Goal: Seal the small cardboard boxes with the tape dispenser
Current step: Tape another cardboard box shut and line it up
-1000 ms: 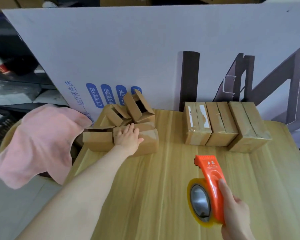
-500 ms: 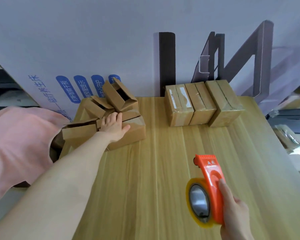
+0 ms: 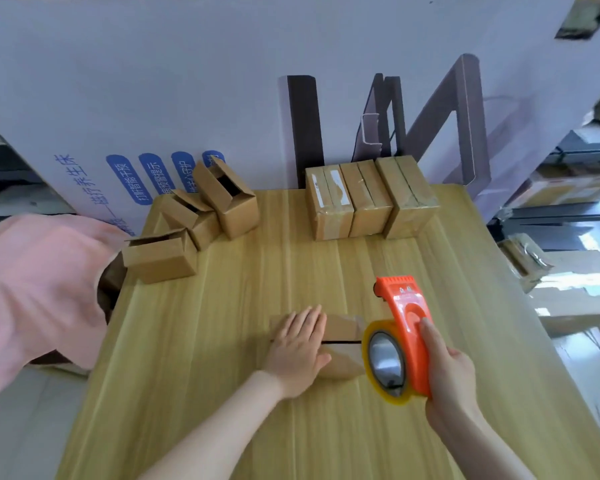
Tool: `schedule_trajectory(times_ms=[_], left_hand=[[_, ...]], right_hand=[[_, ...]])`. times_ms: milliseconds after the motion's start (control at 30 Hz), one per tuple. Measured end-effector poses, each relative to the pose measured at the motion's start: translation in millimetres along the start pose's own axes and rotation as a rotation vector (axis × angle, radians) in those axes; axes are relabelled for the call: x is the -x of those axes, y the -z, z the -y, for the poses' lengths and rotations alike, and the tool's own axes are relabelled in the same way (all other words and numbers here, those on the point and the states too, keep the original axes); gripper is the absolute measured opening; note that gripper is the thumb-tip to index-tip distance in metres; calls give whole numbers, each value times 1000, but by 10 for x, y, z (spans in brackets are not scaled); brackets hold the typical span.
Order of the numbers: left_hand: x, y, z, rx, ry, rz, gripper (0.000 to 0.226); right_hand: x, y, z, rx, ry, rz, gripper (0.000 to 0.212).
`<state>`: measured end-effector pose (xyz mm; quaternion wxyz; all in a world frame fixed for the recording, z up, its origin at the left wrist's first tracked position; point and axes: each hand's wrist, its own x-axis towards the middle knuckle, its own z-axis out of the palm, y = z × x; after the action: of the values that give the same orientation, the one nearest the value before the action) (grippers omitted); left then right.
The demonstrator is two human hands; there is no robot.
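On the wooden table (image 3: 222,341), right in front of you, your left hand (image 3: 298,351) lies flat with its fingers spread on a small cardboard box (image 3: 340,344), pressing its top flaps down; a dark seam shows between the flaps just right of your palm. Your right hand (image 3: 447,372) is wrapped tight around the handle of the orange tape dispenser (image 3: 400,327), thumb lying along its side, and the yellowish tape roll (image 3: 383,363) sits just beside the right end of the box; whether it touches the cardboard, you cannot tell. At the far left of the table three open boxes (image 3: 194,223) cluster together with their flaps standing up, one of them tipped against its neighbour. At the far edge, three sealed boxes (image 3: 368,199) stand side by side, touching, against the big white printed board (image 3: 187,81). A pink cloth (image 3: 32,289) hangs beside the table's left edge.
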<state>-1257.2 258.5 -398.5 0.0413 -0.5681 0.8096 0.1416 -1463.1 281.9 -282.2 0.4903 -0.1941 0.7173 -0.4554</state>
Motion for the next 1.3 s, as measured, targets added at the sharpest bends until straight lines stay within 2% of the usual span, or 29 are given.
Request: schedule_trajectory(times_ms=[167, 300, 367, 433, 567, 633, 667, 800, 900, 1000, 1133, 1300], left_hand=[[262, -278, -764, -37, -109, -24, 67], [263, -217, -888, -54, -78, -28, 65], [278, -124, -904, 38, -63, 13, 64], [262, 33, -933, 343, 7, -14, 60], [162, 721, -1066, 1199, 389, -114, 64], [120, 1037, -1093, 1493, 504, -55, 54], [113, 1157, -1097, 1563, 520, -3, 53], [149, 1402, -1112, 1693, 505, 29, 54], [202, 1489, -1122, 1758, 441, 18, 39], [240, 1562, -1141, 1725, 348, 11, 25], [274, 1644, -1137, 1680, 287, 30, 33], [320, 1678, -1080, 1674, 230, 78, 36]], right_hand=[[-69, 370, 82, 38, 18, 50, 43], [-113, 589, 172, 82, 50, 97, 42], [-95, 684, 243, 105, 78, 138, 42], [-60, 775, 323, 128, 111, 186, 42], [31, 919, 458, 217, 201, 264, 41], [95, 964, 512, 251, 236, 301, 41], [129, 981, 532, 263, 249, 322, 39], [220, 1016, 557, 297, 290, 385, 37], [270, 1032, 563, 342, 317, 388, 35], [306, 1049, 569, 368, 320, 407, 32], [329, 1050, 585, 443, 357, 423, 23], [333, 1043, 604, 484, 386, 418, 21]])
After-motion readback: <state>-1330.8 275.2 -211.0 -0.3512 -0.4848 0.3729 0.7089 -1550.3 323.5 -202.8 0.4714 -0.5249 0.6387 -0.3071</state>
